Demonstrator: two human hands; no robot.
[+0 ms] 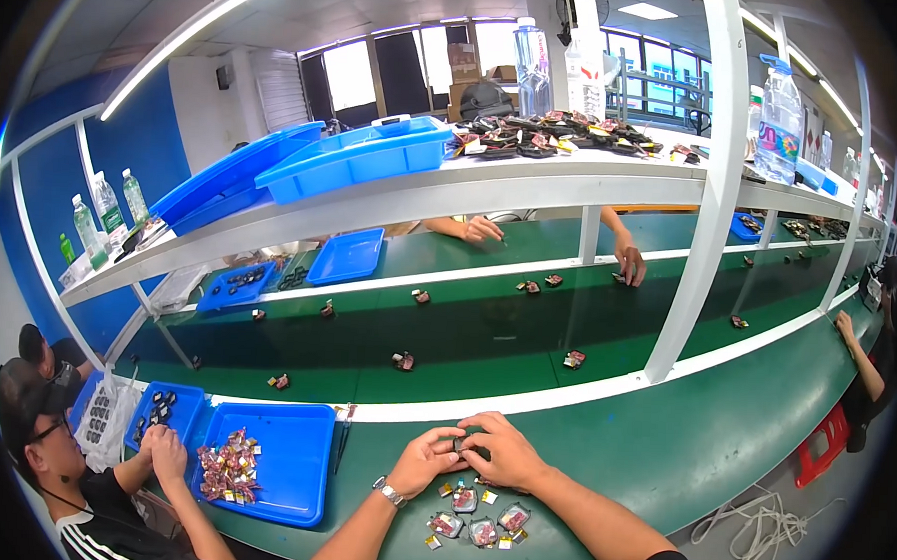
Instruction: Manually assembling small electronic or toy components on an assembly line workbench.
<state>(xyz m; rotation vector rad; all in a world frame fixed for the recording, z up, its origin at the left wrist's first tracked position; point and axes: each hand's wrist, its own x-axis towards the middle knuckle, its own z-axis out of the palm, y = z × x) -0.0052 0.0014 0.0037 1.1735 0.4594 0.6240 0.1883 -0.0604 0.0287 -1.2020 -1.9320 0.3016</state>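
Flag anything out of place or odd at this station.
White cord lies in a loose tangle on the floor at right, a possible trip hazard. On the upper shelf, small dark parts are heaped loose beside the blue tray, not in it.

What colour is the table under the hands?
The table is green, best seen in the head view.

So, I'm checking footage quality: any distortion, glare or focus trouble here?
Head view: the white shelf rail bows and the corners go black; upper-left tube light and back window are blown out; pale sheen lies on the green bench; the dark piece in the fingers is too small to judge focus.
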